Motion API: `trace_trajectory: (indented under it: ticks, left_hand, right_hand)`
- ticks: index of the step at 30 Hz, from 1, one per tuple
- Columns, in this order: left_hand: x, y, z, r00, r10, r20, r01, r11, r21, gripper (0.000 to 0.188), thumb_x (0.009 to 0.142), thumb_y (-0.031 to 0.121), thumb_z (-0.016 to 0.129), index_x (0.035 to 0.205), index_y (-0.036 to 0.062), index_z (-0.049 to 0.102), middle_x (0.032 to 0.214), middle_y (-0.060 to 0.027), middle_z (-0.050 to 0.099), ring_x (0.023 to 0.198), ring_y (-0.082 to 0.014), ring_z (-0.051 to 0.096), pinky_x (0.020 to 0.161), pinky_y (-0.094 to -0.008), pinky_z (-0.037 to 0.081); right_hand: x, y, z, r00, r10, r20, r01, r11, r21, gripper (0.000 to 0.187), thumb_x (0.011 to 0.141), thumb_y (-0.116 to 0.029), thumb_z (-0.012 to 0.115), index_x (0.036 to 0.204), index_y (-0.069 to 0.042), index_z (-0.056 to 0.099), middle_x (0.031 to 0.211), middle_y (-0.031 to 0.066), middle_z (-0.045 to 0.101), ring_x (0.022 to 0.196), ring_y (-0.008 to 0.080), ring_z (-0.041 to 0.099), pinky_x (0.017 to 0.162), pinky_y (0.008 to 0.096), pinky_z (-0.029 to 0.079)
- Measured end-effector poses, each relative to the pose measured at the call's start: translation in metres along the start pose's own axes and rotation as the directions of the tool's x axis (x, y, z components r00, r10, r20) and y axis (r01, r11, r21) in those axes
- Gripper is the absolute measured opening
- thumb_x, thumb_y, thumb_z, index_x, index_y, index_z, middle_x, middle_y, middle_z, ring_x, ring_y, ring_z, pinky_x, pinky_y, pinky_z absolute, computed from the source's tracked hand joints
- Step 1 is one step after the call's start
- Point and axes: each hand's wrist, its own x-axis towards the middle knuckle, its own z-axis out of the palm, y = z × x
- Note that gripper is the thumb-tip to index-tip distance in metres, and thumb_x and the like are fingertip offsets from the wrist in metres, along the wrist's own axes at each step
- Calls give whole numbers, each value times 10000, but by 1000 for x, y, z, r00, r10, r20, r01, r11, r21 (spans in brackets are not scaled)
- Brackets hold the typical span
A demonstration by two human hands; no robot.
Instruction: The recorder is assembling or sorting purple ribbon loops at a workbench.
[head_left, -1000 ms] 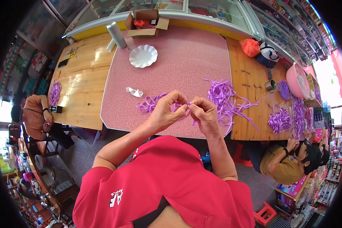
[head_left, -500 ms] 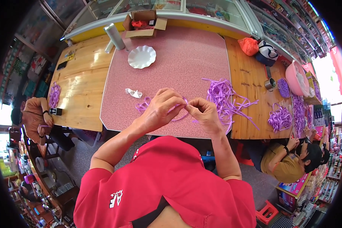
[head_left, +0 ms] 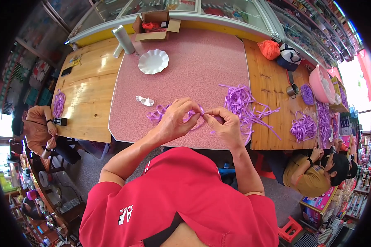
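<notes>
The right hand [head_left: 223,123] is shifting slightly rightward, I'm seeing; it and the left hand [head_left: 178,118] are pinching narrow, shiny purple ribbon [head_left: 201,109], fingertips nearly meeting; uneven tugging could be freeing it.

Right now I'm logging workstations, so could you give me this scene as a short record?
Left hand: pinching purple ribbon
Right hand: pinching ribbon close beside left hand
Right of hands: loose ribbon pile
Left of hands: smaller ribbon pile, partly hidden
Surface: pink tabletop
Farther back: white scalloped plate, open cardboard box
Others: person at left, person at right
</notes>
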Motion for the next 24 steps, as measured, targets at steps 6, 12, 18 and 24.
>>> trace_trajectory:
  ticks: [6,12,18,24]
  left_hand:
    - [-1,-1,4,1000,-4,-13,3,999,-39,164,802,8,695,937,32,605,902,-110,645,863,-290,644,774,-381,498]
    - [-5,-4,7,997,-71,-31,67,993,-99,154,810,-2,685,943,19,610,883,-109,646,845,-253,652,735,-350,505]
    - [-8,1,9,986,-169,-11,163,963,-213,123,833,7,675,939,9,614,870,-90,642,827,-185,635,725,-321,492]
    - [-9,0,9,986,-168,10,166,961,-223,99,848,21,668,929,7,613,843,-82,633,787,-168,612,724,-313,482]
  right_hand:
    - [-3,-1,2,997,-65,-42,70,990,124,124,883,-95,720,958,3,706,882,32,639,708,63,599,602,227,479]
    - [-5,-18,3,956,-291,-26,281,939,-197,135,841,-18,697,976,-8,695,893,113,640,740,185,658,641,295,522]
    - [-7,-18,8,937,-347,-48,308,881,-359,164,843,6,683,1006,-19,679,859,86,630,711,138,622,608,261,488]
    - [-7,-9,0,968,-252,12,245,927,-284,190,856,-11,702,1044,-36,691,806,54,636,719,125,624,606,257,488]
